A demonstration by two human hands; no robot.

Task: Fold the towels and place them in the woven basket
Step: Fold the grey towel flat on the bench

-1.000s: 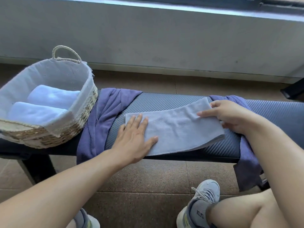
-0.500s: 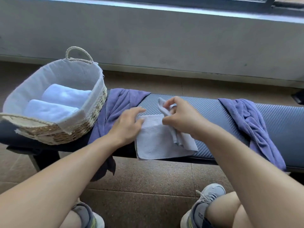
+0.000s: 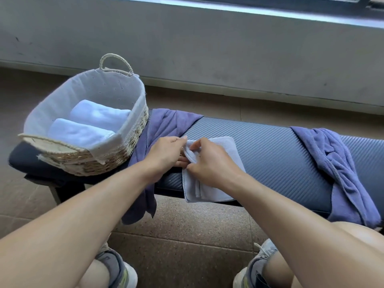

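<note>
Two hands meet over the grey towel (image 3: 216, 163) on the bench (image 3: 276, 154), and the fold is in progress. Right hand (image 3: 209, 163) has its fingers curled, pinching the doubled-over edge; left hand (image 3: 166, 152) pinches the same edge from the other side, its fingertips tucked under the cloth. Below the right fingers the towel's near end hangs just over the bench edge, layers showing. My read: this is the halving step, and next the edges want lining up and pressing flat before a lift leftward.

Just left of the left fingers a purple towel (image 3: 166, 123) drapes over the bench, lying between the hands and the basket (image 3: 124, 150), so the carry should pass over it. Well right of the right fingers a second purple towel (image 3: 340, 163) sits crumpled, not yet folded. Farther left, the lined basket holds two white towels (image 3: 87, 125) side by side, with room beside them, I'd judge.
</note>
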